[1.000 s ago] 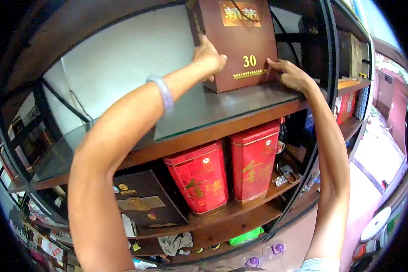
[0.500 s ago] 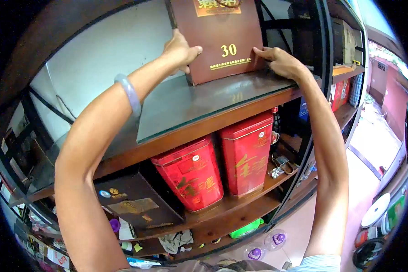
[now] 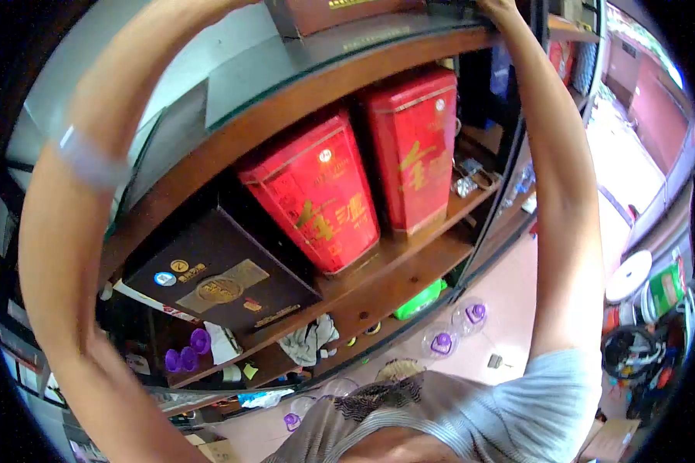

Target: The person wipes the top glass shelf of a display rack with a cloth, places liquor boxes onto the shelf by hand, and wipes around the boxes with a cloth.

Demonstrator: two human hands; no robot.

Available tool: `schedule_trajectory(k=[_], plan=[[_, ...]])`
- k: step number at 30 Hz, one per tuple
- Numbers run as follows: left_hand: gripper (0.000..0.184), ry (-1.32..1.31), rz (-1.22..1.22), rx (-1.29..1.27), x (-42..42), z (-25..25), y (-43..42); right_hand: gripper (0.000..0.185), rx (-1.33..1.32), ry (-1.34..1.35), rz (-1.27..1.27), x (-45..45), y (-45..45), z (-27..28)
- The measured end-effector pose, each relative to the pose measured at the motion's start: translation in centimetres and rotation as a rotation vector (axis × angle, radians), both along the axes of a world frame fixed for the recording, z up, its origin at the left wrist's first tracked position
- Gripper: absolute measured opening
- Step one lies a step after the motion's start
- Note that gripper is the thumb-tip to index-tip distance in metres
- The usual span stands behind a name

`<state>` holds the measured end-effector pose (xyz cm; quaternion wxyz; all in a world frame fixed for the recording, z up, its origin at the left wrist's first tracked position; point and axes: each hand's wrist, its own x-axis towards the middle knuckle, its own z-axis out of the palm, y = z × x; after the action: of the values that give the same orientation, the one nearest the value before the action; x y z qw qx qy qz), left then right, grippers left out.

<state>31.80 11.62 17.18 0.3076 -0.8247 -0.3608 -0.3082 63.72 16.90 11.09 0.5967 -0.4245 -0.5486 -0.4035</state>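
Observation:
At the top edge, the lower part of a brown box (image 3: 328, 14) with gold lettering stands on the glass-topped shelf (image 3: 316, 58). My left forearm, with a pale bangle (image 3: 89, 158) on it, reaches up toward the box's left side; the hand itself is beyond the frame. Only a sliver of my right hand (image 3: 496, 6) shows near the box's right side, its fingers cut off by the edge. Whether either hand touches the box cannot be seen. On the shelf below are two red tins, a left one (image 3: 316, 193) and a right one (image 3: 413, 150).
A dark box (image 3: 220, 270) lies tilted left of the tins. Lower down are purple cups (image 3: 189, 355), a crumpled grey cloth (image 3: 309, 339) and a green container (image 3: 421, 299). Clear bottles with purple caps (image 3: 442, 343) stand on the floor. A black shelf post (image 3: 510, 154) runs beside my right arm.
The view has tilted downward, so the brown box and both hands have shifted up, mostly out of frame. Half a second ago both hands were at the box's sides. My torso now shows.

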Motion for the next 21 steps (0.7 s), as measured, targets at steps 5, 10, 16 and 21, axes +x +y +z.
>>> schedule_trajectory(k=[5, 10, 16, 21], plan=[[0.039, 0.245, -0.439, -0.196, -7.2, -7.6, -13.3, 0.013, 0.438, 0.383, 0.343, -2.7, -4.8, -0.6], [0.036, 0.333, -0.465, -0.407, -15.1, -14.1, -18.6, 0.039, -0.101, 0.307, 0.466, -8.5, -12.9, -13.9], [0.016, -0.481, -0.159, -0.508, -23.0, -22.3, -18.9, 0.059, -0.332, 0.146, 0.315, -18.3, -15.4, -25.6], [0.034, -1.199, 0.035, -0.524, -27.4, -32.0, -17.2, 0.033, -0.45, -0.01, 0.611, -26.2, -16.6, -28.4]])
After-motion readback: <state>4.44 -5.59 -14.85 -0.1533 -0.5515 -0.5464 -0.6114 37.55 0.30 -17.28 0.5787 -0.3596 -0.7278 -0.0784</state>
